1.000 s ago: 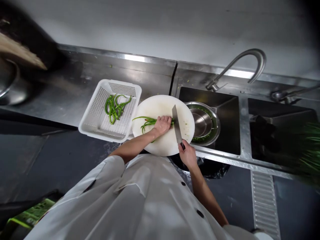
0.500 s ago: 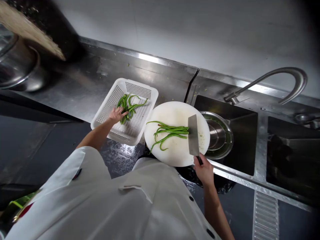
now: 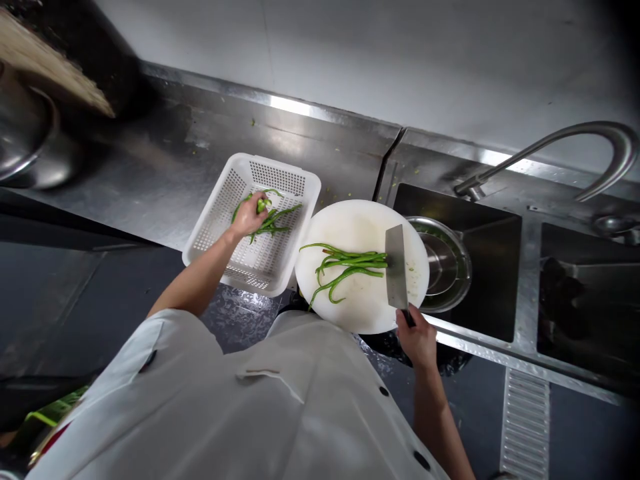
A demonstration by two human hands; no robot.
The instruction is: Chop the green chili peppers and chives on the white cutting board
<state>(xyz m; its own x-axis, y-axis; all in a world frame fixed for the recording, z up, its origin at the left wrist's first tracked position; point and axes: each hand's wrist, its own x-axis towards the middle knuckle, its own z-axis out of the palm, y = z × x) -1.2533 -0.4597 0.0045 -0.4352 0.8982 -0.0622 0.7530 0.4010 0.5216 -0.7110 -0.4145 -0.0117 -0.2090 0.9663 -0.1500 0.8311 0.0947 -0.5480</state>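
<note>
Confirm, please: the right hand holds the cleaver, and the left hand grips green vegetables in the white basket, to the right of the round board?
The white basket is left of the round board, not right, as the head view shows. The right hand does hold the cleaver, and the left hand grips green vegetables.

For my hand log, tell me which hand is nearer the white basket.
Left. The left hand is inside the white perforated basket, holding green peppers; the right hand is farther off, holding the cleaver at the edge of the cutting board.
</note>
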